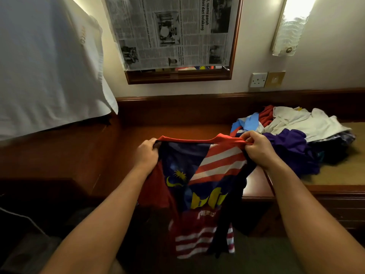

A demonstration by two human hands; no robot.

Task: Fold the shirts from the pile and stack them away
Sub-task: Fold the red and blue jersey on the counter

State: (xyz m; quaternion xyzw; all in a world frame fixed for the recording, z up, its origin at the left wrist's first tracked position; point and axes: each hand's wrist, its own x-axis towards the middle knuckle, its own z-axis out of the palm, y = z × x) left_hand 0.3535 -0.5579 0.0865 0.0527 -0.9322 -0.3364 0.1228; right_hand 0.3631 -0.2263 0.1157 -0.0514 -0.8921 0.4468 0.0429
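Observation:
A navy and red shirt (199, 180) with red-white stripes and a yellow moon and star hangs in front of me, held up by its top edge. My left hand (147, 155) grips the left shoulder of the shirt. My right hand (256, 148) pinches the right shoulder near the red collar. The shirt's lower part dangles below the desk edge. A pile of shirts (296, 131), white, purple, blue and red, lies on the desk to the right.
A dark wooden desk (177, 131) runs along the wall. Above it a framed mirror covered with newspaper (173, 32), a wall socket (258, 80) and a wall lamp (290, 26). A white cloth (45, 62) hangs at the left.

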